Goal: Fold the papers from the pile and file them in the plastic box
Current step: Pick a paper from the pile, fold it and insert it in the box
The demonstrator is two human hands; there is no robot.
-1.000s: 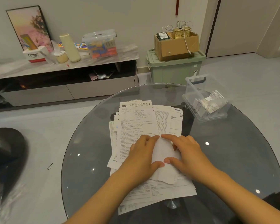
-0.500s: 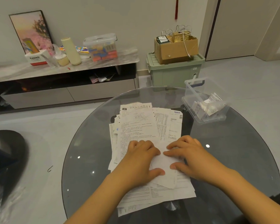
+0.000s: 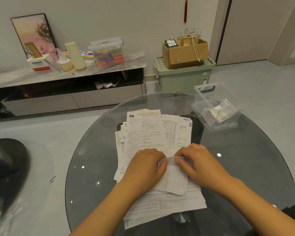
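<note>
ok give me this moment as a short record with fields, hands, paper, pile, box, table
left hand: pinches the top edge of the paper being folded
right hand: pinches the same edge from the other side
paper being folded: blank side up, on top of the pile
pile: loose printed sheets, spread at the table's middle
plastic box: clear, open, at the far right, a few folded papers inside
table: round, dark glass

Pile of papers lies mid-table. Plastic box stands right of and behind the pile, folded papers in it. Both hands rest on the pile's near part, left hand beside right hand.
</note>
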